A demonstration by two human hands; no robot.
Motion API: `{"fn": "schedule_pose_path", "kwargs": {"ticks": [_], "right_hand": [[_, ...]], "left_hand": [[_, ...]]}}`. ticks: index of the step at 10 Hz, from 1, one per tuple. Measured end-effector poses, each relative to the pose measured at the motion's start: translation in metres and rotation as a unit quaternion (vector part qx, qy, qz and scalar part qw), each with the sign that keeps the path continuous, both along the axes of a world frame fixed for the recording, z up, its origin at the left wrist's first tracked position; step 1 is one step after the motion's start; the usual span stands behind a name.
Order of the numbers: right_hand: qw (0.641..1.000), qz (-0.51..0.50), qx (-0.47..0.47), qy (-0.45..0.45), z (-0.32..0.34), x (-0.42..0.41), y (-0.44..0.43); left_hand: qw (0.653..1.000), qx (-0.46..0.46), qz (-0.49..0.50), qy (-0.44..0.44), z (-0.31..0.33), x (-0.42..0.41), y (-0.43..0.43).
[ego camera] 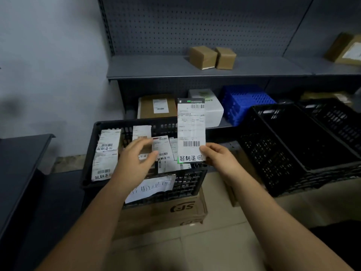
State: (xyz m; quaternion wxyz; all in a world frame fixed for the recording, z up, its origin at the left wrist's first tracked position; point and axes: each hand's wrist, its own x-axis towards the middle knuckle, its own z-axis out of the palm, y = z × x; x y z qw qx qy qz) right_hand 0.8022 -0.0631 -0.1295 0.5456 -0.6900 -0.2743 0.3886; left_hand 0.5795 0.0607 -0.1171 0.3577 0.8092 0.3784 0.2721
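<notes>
My right hand (216, 155) pinches the lower right corner of a shipping label (191, 126) between thumb and fingers, holding it upright over the right end of the black crate (109, 124). My left hand (134, 157), at 9 o'clock from the label, hangs over the crate's labelled parcels (106, 145), fingers loosely spread; contact cannot be determined. The crate rests on a cardboard box (175, 212).

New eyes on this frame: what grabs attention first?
The tall white shipping label with handwritten black characters, pinched upright at its lower corner by the right grip in mid-frame. Next, the black crate below it, packed with similarly marked parcels, where the left grip reaches in; whether it holds one is unclear. A bright blue crate stands out behind, right of centre.
</notes>
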Motion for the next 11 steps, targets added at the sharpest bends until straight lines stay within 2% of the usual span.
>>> {"fn": "schedule_pose_path", "kwargs": {"ticks": [4, 6, 7, 9, 11], "right_hand": [[0.989, 0.092, -0.114, 0.017, -0.093, 0.087, 0.137], [0.972, 0.138, -0.189, 0.022, -0.161, 0.096, 0.201], [0.958, 0.157, -0.24, -0.003, -0.198, 0.092, 0.221], [0.946, 0.157, -0.279, -0.057, -0.219, 0.077, 0.248], [0.947, 0.154, -0.262, -0.108, -0.228, 0.063, 0.257]], "left_hand": [[0.995, -0.055, 0.053, 0.062, -0.068, 0.079, 0.102], [0.988, -0.076, 0.112, 0.08, -0.107, 0.091, 0.135], [0.985, -0.099, 0.119, 0.082, -0.125, 0.089, 0.139], [0.973, -0.15, 0.138, 0.108, -0.156, 0.079, 0.152], [0.972, -0.164, 0.129, 0.106, -0.172, 0.067, 0.161]]}}
